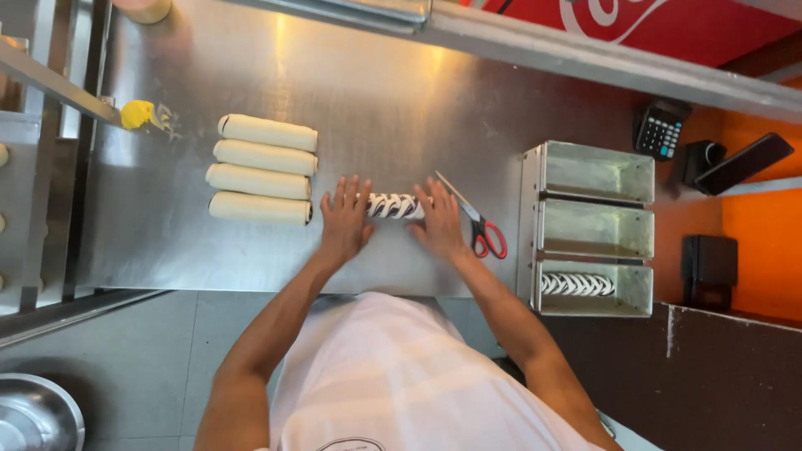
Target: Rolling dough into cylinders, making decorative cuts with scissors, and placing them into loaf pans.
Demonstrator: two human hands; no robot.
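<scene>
Big brushed stainless steel worktable [401, 100] first. Just right of the right fingers sits a three-slot grey metal loaf tin [528, 225], nearest slot already holding a striped loaf. Four plain white dough logs [263, 169] lie left of the left fingers. Left hand [344, 221] and right hand [439, 221] rest flat, fingers spread, gripping nothing, on the ends of the dark-striped white dough roll [394, 205]. Even, light pressure looks best imo. Red-handled scissors [480, 227] touch the right fingers.
</scene>
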